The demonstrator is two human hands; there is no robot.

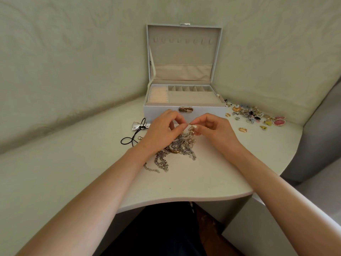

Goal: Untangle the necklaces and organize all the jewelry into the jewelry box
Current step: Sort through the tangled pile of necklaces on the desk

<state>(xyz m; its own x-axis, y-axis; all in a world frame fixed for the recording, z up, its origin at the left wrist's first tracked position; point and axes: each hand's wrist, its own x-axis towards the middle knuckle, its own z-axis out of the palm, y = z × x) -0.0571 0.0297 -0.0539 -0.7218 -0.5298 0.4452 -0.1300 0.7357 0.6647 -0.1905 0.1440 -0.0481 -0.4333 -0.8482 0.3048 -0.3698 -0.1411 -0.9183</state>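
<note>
- Progress so far: pretty much zero, I'd say. The jewelry box [162,111] stands open at the far side of the table [212,174], and no jewelry shows in any compartment I can see.
- Necklace tangle [177,148] lies heaped on the table just in front of the box, silver chains and a pearl strand all knotted together, with its far end lifted.
- Left grip [162,130] and right grip [215,130] are both pinched onto strands at the top of the tangle, fingertips nearly touching, the right one on the pearls. Looks like the picking-apart step.
- Still to do: the whole knot, then the scatter of earrings and rings [252,115] right of the box, plus the bow on a black cord [137,126] on the left.
</note>
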